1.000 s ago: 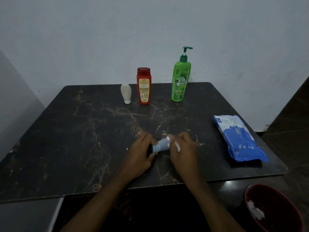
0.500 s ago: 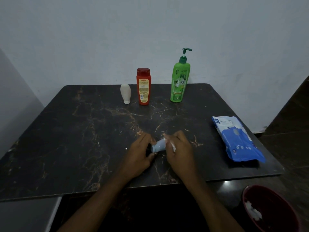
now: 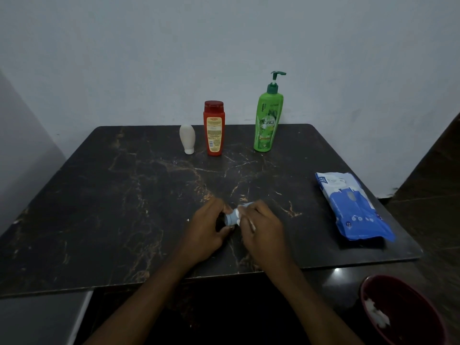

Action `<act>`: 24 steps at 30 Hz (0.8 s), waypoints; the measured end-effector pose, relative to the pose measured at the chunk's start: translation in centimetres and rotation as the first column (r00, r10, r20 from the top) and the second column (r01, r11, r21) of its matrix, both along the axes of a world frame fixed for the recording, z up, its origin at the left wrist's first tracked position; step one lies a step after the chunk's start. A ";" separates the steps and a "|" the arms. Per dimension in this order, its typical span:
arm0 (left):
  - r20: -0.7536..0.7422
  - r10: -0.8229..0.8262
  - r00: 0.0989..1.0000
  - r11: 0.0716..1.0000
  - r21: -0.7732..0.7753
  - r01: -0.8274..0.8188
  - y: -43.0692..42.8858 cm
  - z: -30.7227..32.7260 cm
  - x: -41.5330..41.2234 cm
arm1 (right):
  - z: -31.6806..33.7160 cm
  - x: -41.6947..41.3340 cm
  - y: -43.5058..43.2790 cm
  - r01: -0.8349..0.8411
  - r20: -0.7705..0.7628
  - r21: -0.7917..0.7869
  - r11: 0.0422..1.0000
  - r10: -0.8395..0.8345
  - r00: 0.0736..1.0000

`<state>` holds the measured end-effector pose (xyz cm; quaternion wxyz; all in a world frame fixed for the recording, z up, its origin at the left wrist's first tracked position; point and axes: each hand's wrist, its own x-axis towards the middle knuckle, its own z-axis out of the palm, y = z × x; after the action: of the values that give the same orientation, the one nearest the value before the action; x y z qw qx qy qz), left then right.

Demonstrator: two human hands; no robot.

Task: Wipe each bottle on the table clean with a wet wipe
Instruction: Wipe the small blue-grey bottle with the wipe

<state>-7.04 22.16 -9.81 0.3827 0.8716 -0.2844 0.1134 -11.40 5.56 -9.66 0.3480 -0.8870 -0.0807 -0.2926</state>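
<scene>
A small pale blue bottle (image 3: 231,218) lies sideways just above the dark marble table (image 3: 112,200), near its front middle. My left hand (image 3: 207,229) grips its dark cap end. My right hand (image 3: 262,227) wraps a white wet wipe (image 3: 245,215) around the other end, hiding most of the bottle. At the back of the table stand a small white bottle (image 3: 187,138) upside down on its cap, a red bottle (image 3: 214,128) and a tall green pump bottle (image 3: 268,118).
A blue and white wet wipe pack (image 3: 353,207) lies flat at the table's right side. A dark red bin (image 3: 403,312) with crumpled white wipes in it sits on the floor at the lower right. A pale wall stands behind the table.
Both hands stay on the small blue bottle. My right hand with the wipe has slid a little further along it, so less of the bottle shows. The camera view shifted slightly.
</scene>
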 end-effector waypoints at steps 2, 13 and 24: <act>0.017 0.003 1.000 1.000 0.024 -0.004 0.1 -0.1 0.0 | 0.3 0.4 -0.3 0.058 -0.035 0.024 0.998 -0.057 0.998; 0.109 -0.036 0.993 0.997 0.067 0.029 -0.2 0.4 0.0 | 0.0 0.5 -2.9 0.280 -0.266 0.407 0.869 -0.181 0.947; -0.113 0.011 0.994 0.985 -0.170 -0.030 -0.2 0.8 0.2 | 0.1 -0.6 1.4 0.002 -0.107 0.053 0.999 0.004 0.994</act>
<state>-6.87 21.92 -9.04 0.4702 0.8434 -0.2428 0.0925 -12.03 6.98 -9.61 0.3755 -0.8917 -0.0545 -0.2467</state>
